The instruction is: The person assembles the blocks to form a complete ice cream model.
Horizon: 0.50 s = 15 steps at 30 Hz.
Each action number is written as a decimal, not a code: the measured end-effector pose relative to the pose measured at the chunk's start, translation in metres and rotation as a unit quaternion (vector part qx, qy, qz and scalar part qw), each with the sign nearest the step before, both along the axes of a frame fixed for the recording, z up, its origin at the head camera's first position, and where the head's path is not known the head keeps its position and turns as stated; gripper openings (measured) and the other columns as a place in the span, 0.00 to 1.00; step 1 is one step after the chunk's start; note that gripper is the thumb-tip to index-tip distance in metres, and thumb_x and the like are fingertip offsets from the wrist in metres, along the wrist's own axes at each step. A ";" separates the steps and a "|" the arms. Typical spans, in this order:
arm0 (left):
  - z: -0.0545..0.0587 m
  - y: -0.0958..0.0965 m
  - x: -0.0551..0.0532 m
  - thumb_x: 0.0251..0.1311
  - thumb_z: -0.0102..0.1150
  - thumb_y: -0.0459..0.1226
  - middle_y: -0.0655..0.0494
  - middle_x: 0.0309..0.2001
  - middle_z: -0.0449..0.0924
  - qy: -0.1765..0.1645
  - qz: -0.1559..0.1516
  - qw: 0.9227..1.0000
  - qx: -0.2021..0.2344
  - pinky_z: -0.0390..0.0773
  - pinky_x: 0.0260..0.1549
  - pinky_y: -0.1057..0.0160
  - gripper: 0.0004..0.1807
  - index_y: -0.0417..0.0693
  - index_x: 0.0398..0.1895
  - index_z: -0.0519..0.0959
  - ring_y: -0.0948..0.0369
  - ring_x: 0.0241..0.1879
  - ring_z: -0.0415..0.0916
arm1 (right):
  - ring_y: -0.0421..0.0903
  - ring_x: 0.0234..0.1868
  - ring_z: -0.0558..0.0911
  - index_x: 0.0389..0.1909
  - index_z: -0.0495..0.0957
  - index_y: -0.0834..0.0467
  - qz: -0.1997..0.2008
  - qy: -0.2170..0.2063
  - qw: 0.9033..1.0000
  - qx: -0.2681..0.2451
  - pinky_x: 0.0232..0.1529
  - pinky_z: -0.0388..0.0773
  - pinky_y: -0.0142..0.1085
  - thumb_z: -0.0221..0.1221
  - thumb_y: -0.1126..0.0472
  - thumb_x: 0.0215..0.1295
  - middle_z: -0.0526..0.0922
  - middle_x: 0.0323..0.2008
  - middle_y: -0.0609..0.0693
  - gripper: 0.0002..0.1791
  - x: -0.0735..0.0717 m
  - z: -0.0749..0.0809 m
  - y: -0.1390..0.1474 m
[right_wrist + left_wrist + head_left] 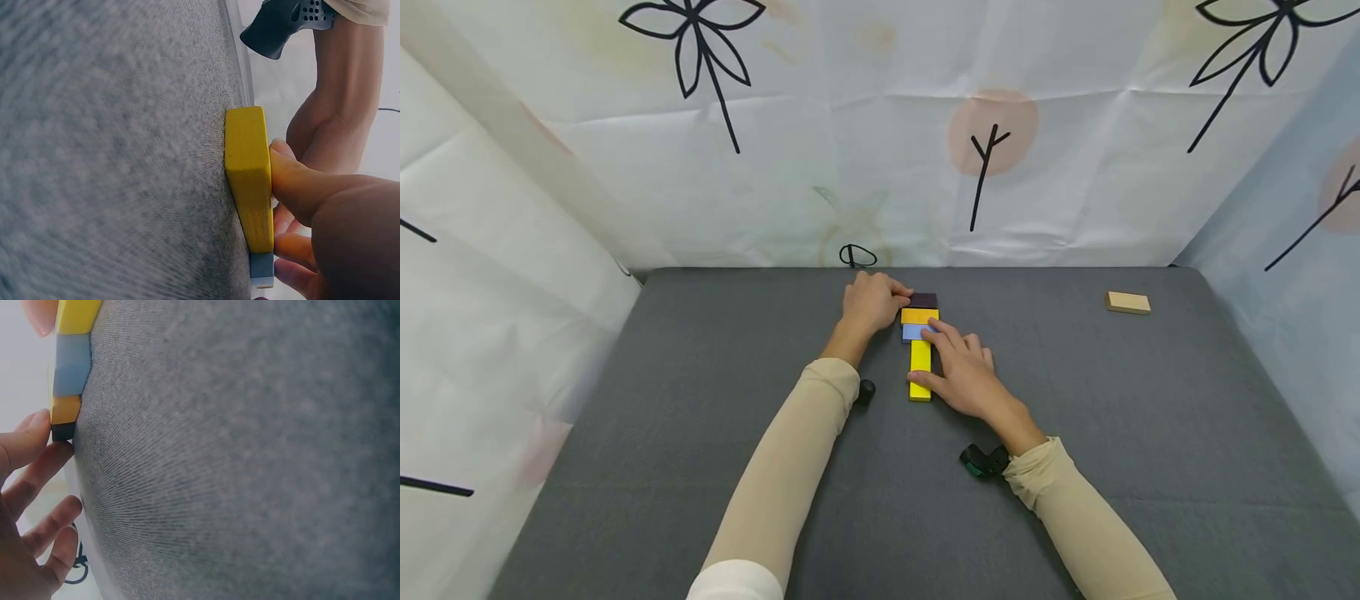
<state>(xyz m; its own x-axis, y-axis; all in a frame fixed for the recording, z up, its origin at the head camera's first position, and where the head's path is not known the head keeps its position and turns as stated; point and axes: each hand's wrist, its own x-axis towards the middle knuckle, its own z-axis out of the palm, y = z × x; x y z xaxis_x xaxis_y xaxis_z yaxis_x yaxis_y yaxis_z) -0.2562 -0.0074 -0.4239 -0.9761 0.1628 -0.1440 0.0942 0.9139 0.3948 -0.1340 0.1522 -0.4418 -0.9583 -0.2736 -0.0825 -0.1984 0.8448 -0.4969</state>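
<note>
Several flat wooden blocks lie in a column, one behind another. At the far end is a black block (922,301), then an orange block (920,316), a light blue block (913,332) and a long yellow block (921,367) pointing toward me. My left hand (870,302) pinches the black block's left end between thumb and index finger; its other fingers curl loosely, as the left wrist view shows. From the right, my right hand (966,375) reaches over the column with fingers spread. Its thumb rests on the yellow block (249,162), and its fingertips touch the light blue block.
A plain wooden block (1127,302) lies alone at the far right of the grey table (715,467). White patterned cloth (895,167) hangs along the back edge and the sides. Each wrist wears a dark camera (983,460).
</note>
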 end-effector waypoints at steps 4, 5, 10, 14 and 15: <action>0.000 -0.001 0.002 0.72 0.58 0.50 0.61 0.59 0.84 0.005 -0.006 1.000 -0.004 0.70 0.65 0.49 0.15 0.69 0.57 0.85 0.53 0.61 0.69 | 0.59 0.62 0.66 0.79 0.61 0.52 -0.001 -0.001 1.000 -0.001 0.51 0.62 0.52 0.62 0.38 0.68 0.52 0.82 0.49 0.44 0.000 0.000 -0.001; 0.000 -0.001 0.003 0.72 0.58 0.50 0.61 0.58 0.84 0.009 -0.008 1.000 -0.007 0.70 0.64 0.49 0.15 0.69 0.57 0.85 0.53 0.60 0.69 | 0.59 0.62 0.66 0.79 0.61 0.52 0.000 -0.001 1.000 -0.001 0.51 0.62 0.52 0.62 0.38 0.68 0.52 0.82 0.49 0.44 0.000 0.000 -0.001; -0.001 -0.001 0.008 0.73 0.57 0.49 0.62 0.60 0.84 0.040 -0.039 0.997 -0.047 0.73 0.62 0.49 0.15 0.69 0.58 0.85 0.53 0.58 0.72 | 0.60 0.63 0.66 0.79 0.60 0.52 0.000 -0.003 1.000 -0.001 0.52 0.62 0.53 0.62 0.38 0.69 0.52 0.82 0.49 0.44 0.000 0.000 -0.001; -0.001 0.001 0.011 0.74 0.56 0.49 0.62 0.60 0.84 0.063 -0.062 0.994 -0.069 0.75 0.60 0.49 0.15 0.69 0.59 0.84 0.53 0.56 0.73 | 0.60 0.63 0.66 0.79 0.61 0.53 -0.002 0.003 1.000 0.000 0.56 0.62 0.57 0.62 0.39 0.68 0.53 0.82 0.50 0.43 0.001 0.001 -0.001; -0.001 0.001 0.011 0.74 0.56 0.49 0.62 0.60 0.84 0.065 -0.064 0.993 -0.072 0.75 0.60 0.49 0.15 0.68 0.59 0.84 0.53 0.55 0.73 | 0.60 0.63 0.67 0.78 0.62 0.53 -0.001 0.007 1.000 0.001 0.57 0.63 0.57 0.63 0.39 0.68 0.54 0.82 0.50 0.43 0.001 0.001 -0.001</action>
<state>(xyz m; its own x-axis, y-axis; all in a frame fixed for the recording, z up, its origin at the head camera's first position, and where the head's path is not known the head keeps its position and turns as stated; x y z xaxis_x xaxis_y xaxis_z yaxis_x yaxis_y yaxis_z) -0.2448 -0.0068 -0.4252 -0.9603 0.2744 -0.0491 0.2556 0.9371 0.2377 -0.1330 0.1507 -0.4404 -0.9597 -0.2724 -0.0697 -0.2042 0.8456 -0.4932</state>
